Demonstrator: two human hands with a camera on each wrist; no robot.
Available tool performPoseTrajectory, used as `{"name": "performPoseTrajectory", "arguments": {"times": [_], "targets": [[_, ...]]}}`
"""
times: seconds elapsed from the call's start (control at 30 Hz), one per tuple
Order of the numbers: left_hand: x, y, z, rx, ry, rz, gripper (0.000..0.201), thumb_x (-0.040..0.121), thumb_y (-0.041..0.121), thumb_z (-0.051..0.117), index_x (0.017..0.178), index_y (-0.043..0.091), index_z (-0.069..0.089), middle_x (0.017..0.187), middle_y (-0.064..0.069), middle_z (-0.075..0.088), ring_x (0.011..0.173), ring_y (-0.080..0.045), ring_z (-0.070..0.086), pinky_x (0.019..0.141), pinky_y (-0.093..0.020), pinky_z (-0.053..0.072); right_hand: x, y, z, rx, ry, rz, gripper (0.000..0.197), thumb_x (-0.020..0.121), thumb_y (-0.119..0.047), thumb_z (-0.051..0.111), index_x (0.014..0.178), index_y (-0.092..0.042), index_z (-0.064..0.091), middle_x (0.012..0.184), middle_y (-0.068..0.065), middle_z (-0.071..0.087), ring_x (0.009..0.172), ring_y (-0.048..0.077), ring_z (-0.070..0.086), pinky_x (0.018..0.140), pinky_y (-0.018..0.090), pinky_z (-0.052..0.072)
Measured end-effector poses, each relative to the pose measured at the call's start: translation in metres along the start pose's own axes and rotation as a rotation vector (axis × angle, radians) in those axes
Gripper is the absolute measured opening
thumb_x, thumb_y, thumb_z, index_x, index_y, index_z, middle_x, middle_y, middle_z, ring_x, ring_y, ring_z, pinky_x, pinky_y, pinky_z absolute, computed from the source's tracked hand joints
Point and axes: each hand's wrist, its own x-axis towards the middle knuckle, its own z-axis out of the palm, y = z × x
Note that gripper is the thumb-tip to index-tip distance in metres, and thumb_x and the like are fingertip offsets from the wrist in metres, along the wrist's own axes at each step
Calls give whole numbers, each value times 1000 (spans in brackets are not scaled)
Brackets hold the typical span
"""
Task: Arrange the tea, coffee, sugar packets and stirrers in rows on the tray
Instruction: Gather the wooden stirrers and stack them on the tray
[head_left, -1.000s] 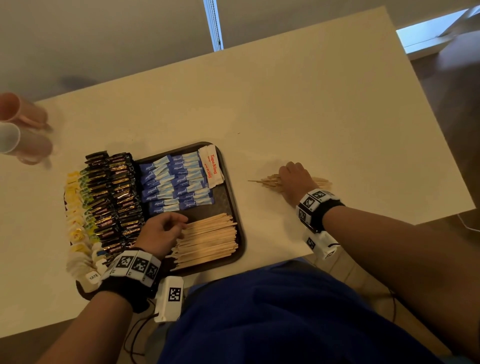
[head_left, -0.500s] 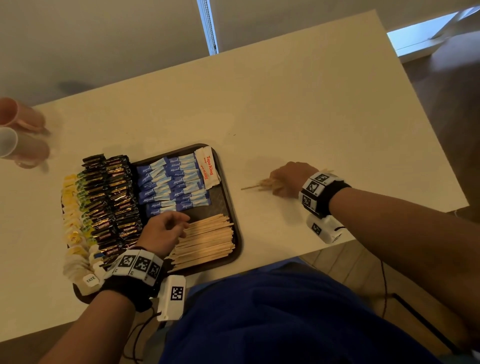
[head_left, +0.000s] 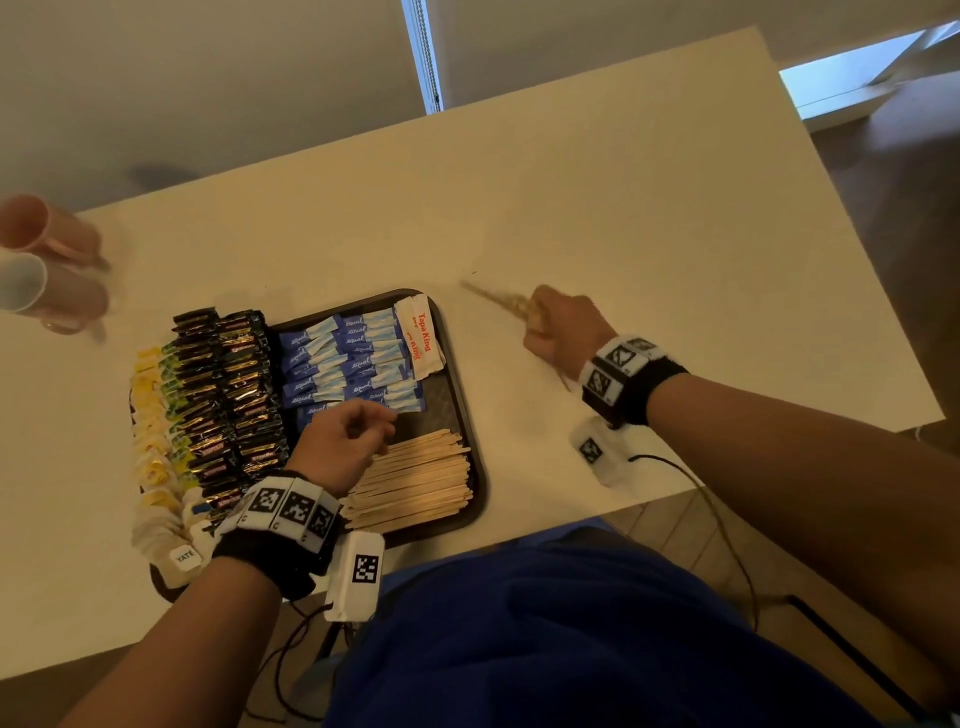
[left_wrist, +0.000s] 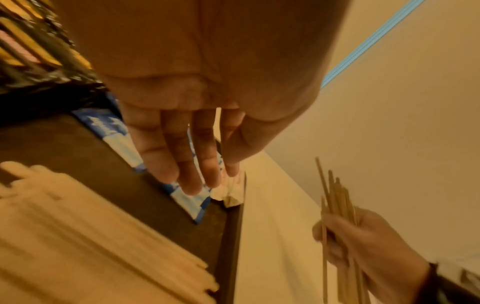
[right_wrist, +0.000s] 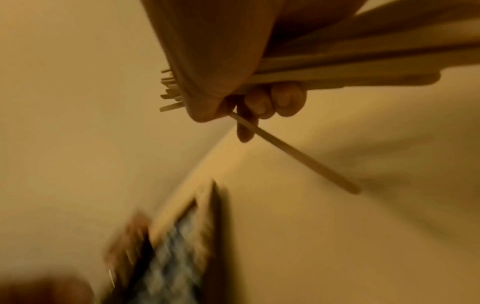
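Right hand (head_left: 558, 332) grips a bundle of stirrers (head_left: 498, 301) above the surface (head_left: 649, 218). Left hand (head_left: 337, 447), loosely curled and holding nothing, hangs over the tray (head_left: 480, 483).

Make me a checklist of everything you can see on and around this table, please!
Surface: pale table, lit from one side.
Job's things: dark tray holds blue sugar packets, black packets, yellow packets and a row of stirrers.
Clutter: two cups at the table's far left.
Grippers: right hand grips a loose stirrer bundle off the tray; left hand is above the tray, holding nothing.
Cables: black cable beneath the right wrist.
Surroundings: wall, window strip, floor.
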Motion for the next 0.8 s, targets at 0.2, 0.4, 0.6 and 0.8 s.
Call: {"name": "performPoseTrajectory", "arguments": {"times": [0.2,0.4,0.6,0.8], "targets": [[16,55,1,-46,-111,151,16,98,10,55,101,21,66,99,-3,69,90,-19,69,80,-32,58,22,-53,-30,1088,306,211,14,84,-1,53,94,-6,62,59,7,59,46,18,47,48,29,42],[25,91,11,-316,-356,122,24,97,32,54,113,19,65,114,-5,71,108,-21,67,93,-35,54,18,-86,-28,1286,132,53,16,91,3,47,98,-3,60,59,8,50,50,19,41,47,29,39],[23,99,21,-679,-448,-27,37,87,39,56,108,9,65,102,-9,71,95,-22,69,83,-33,59,17,-102,-24,1286,193,65,16,84,4,46,92,-8,52,57,10,49,48,22,40,51,32,39],[30,98,18,-897,-448,-151,33,84,31,60,104,5,65,90,-10,67,78,-18,68,67,-28,59,18,-111,-25,1203,293,63,13,77,2,47,83,-10,48,54,9,51,52,28,51,59,45,54]]}}
